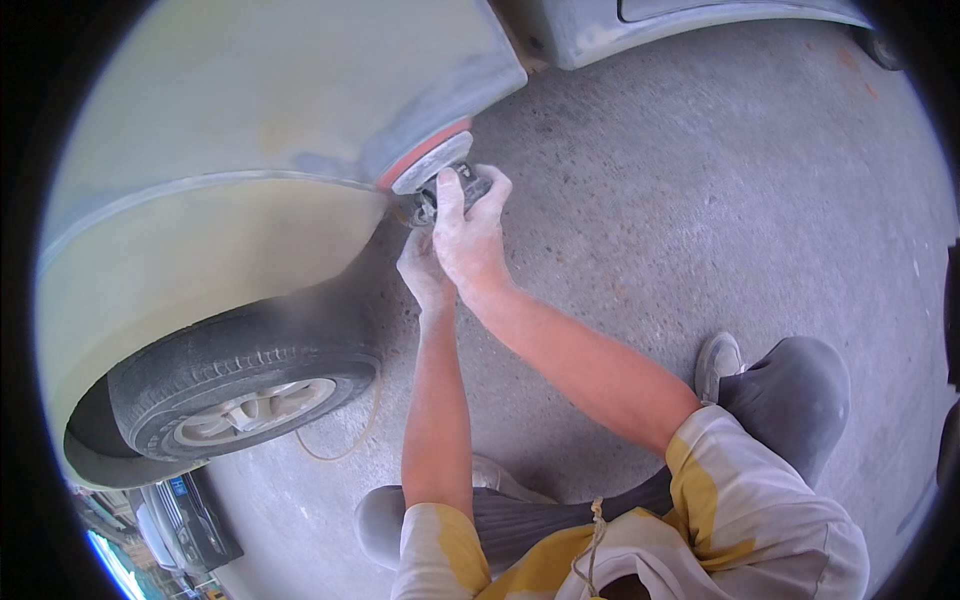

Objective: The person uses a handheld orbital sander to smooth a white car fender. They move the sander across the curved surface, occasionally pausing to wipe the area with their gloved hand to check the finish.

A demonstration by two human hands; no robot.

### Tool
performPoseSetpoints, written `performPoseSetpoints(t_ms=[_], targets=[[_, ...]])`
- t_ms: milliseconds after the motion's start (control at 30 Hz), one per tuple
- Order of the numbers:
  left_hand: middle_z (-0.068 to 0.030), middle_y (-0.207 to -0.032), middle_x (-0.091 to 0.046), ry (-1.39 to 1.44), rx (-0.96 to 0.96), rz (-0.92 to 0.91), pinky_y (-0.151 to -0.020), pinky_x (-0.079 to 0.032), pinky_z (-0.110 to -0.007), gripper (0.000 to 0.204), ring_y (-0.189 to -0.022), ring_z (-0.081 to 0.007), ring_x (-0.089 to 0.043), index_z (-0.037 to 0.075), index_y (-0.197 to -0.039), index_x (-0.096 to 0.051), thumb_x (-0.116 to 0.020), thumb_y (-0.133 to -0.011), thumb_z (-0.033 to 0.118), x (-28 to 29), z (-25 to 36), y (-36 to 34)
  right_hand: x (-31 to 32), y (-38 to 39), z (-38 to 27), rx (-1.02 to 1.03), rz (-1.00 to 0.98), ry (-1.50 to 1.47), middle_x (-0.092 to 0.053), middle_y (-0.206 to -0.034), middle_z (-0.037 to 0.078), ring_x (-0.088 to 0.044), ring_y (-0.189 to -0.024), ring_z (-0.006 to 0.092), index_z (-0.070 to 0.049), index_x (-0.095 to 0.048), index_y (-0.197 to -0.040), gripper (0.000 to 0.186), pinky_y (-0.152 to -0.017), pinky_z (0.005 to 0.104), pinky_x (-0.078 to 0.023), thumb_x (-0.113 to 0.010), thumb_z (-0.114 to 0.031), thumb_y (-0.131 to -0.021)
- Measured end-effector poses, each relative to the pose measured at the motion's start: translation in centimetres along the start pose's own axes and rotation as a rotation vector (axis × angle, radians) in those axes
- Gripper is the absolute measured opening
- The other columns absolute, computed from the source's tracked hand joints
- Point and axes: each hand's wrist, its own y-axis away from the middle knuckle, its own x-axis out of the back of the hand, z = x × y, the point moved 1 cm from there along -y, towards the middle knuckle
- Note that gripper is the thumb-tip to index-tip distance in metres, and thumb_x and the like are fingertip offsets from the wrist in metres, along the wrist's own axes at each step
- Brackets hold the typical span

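Observation:
A round-pad orbital sander (436, 163) with a dark body sits against the lower edge of the pale, dusty car panel (400, 90). Its thin pink sanding disc (426, 150) lies flat along the panel. My right hand (472, 238) is closed over the dark body, thumb on the near side and fingers bent around the far end. Below it, my left hand (427, 270) grips the sander's lower end, its fingers partly hidden behind the tool and my right wrist. White dust coats both hands.
The wheel arch and tyre (250, 370) stand left of my arms, a thin pale hose (372, 425) looping beside them. Another body panel (660, 25) lies at the top. I crouch on the grey concrete floor (640, 220). A dark vehicle (190, 525) shows at lower left.

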Motion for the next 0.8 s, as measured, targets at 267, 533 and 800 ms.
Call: performPoseSetpoints(t_ms=[267,533,800], targets=[[-0.0179,-0.088,-0.074,-0.366,-0.007,-0.021,-0.075,-0.055,-0.035,0.024,-0.082,-0.0250,-0.074,-0.002,-0.097,-0.072,-0.074,-0.090,0.021,0.5,-1.2,-1.9,0.6,-3.2,1.1,-0.405,-0.101,-0.323,-0.052,-0.104,0.011,-0.051,-0.080,0.0168,-0.007,-0.035,-0.134,0.054,-0.061,0.0305,-0.041,-0.051,-0.048,-0.103],[-0.0143,-0.097,-0.076,-0.220,0.079,0.052,-0.080,-0.054,-0.032,0.024,-0.088,-0.0193,-0.072,-0.004,-0.101,-0.071,-0.076,-0.089,0.016,-0.9,0.2,-1.7,1.6,-4.5,0.6,-0.532,-0.185,-0.391,-0.051,-0.097,0.001,-0.044,-0.068,0.0089,-0.013,-0.042,-0.129,0.050,-0.050,0.0249,-0.029,-0.045,-0.056,-0.103],[-0.0114,-0.100,-0.075,-0.077,0.038,0.081,-0.086,-0.053,-0.028,0.017,-0.094,-0.0141,-0.070,-0.007,-0.105,-0.068,-0.070,-0.093,0.005,-3.3,4.3,-0.1,3.6,-5.6,-1.3,-0.484,-0.145,-0.393,-0.049,-0.081,-0.003,-0.040,-0.059,0.0071,-0.013,-0.050,-0.114,0.040,-0.046,0.0250,-0.027,-0.039,-0.050,-0.106]])
